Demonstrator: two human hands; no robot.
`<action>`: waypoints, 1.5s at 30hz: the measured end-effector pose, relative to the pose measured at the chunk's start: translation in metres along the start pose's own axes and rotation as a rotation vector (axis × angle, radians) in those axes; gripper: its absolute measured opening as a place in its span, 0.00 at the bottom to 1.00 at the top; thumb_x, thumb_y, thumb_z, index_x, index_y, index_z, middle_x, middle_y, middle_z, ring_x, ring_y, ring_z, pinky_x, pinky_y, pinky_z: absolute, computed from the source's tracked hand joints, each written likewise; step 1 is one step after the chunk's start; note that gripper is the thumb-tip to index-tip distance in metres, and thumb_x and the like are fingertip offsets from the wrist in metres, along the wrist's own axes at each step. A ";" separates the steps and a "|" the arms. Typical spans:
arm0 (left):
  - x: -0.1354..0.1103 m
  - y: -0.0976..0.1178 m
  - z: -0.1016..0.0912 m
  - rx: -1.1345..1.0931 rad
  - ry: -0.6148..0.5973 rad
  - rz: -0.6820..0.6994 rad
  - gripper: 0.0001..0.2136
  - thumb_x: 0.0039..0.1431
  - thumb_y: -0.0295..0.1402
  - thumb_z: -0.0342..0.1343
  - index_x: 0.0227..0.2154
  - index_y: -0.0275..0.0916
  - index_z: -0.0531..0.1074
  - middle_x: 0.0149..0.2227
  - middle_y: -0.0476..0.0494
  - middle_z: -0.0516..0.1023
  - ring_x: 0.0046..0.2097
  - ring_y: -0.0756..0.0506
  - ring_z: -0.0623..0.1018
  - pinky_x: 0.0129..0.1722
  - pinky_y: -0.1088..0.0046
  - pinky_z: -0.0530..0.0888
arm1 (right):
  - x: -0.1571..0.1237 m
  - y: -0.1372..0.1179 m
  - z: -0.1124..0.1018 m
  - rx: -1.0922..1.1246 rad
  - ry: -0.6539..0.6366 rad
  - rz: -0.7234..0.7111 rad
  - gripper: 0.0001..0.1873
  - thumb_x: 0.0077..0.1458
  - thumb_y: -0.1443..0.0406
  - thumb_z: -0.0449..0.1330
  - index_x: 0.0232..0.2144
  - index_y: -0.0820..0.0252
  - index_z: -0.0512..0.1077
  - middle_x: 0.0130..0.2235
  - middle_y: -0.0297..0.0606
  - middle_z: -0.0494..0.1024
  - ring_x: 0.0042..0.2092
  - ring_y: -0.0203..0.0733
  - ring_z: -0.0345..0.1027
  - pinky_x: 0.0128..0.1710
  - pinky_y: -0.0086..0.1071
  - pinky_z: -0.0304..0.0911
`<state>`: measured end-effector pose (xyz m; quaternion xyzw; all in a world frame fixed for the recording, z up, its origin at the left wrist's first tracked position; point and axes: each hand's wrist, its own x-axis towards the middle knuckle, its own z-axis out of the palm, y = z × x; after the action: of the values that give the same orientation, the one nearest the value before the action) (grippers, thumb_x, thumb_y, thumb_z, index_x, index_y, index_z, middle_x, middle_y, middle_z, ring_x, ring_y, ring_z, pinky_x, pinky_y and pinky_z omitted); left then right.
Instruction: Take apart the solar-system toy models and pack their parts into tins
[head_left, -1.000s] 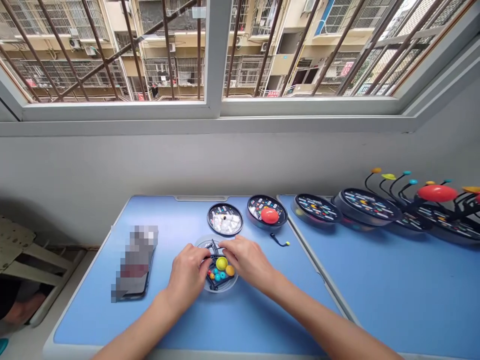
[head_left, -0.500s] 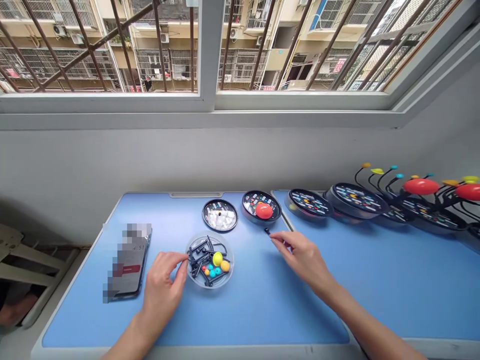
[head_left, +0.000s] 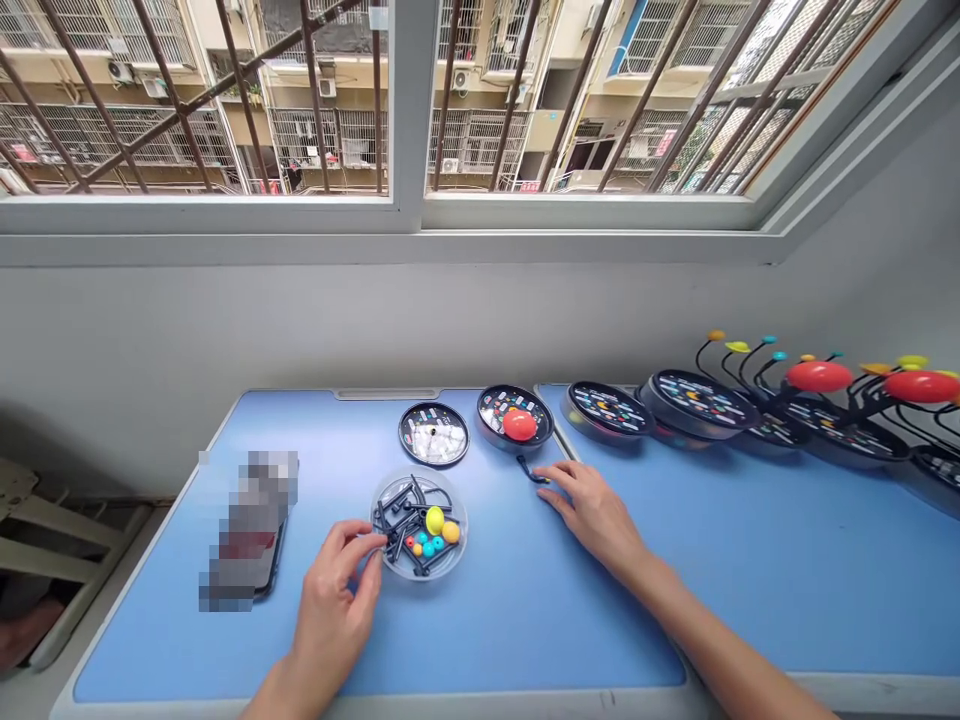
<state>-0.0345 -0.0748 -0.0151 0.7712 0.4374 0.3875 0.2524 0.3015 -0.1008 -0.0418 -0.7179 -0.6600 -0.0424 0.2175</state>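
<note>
My left hand (head_left: pixel 334 590) is at the near left of a clear round tray (head_left: pixel 418 578), its fingertips on the rim and nothing visible in them. The tray holds black plastic rods (head_left: pixel 394 525), a yellow ball (head_left: pixel 434 520), an orange ball (head_left: pixel 451 532) and small teal balls (head_left: pixel 429 548). My right hand (head_left: pixel 592 510) lies to the right of the tray. Its closed fingers cover one end of a black curved rod (head_left: pixel 527 470), whose hooked end shows beside a black round base (head_left: pixel 495 412) that holds a red ball (head_left: pixel 519 424).
A round black tin of white pieces (head_left: pixel 433 434) stands behind the tray. A phone (head_left: pixel 247 530), blurred out, lies on the blue table (head_left: pixel 187 640) at left. Several black discs (head_left: pixel 607 408) and assembled models with coloured balls (head_left: pixel 817 377) line the wall at right.
Both hands were over the tray a second ago. My right hand has since moved right onto the black curved rod, and my left hand has drawn back to the tray's rim.
</note>
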 end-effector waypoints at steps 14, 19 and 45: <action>0.005 0.018 0.001 -0.203 0.053 0.032 0.08 0.56 0.28 0.50 0.33 0.40 0.74 0.32 0.45 0.74 0.28 0.50 0.72 0.25 0.77 0.69 | 0.002 -0.020 -0.012 0.247 0.008 0.062 0.09 0.52 0.65 0.49 0.23 0.56 0.66 0.28 0.38 0.73 0.32 0.43 0.66 0.32 0.34 0.62; 0.030 0.042 0.006 -0.437 -0.216 -0.331 0.08 0.52 0.34 0.53 0.29 0.37 0.74 0.26 0.46 0.74 0.26 0.50 0.70 0.25 0.76 0.67 | -0.003 -0.074 -0.036 0.628 -0.119 0.186 0.07 0.54 0.63 0.51 0.28 0.57 0.66 0.25 0.33 0.71 0.26 0.38 0.65 0.26 0.28 0.62; 0.057 0.031 0.010 -0.562 -0.306 -0.380 0.06 0.44 0.31 0.57 0.24 0.35 0.75 0.17 0.53 0.63 0.21 0.54 0.61 0.21 0.79 0.61 | 0.023 -0.149 -0.022 1.031 -0.294 0.018 0.09 0.53 0.61 0.56 0.24 0.60 0.67 0.23 0.31 0.67 0.27 0.34 0.61 0.28 0.26 0.59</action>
<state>0.0063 -0.0406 0.0234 0.6256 0.4066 0.3191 0.5843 0.1658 -0.0825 0.0241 -0.5220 -0.6125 0.3900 0.4476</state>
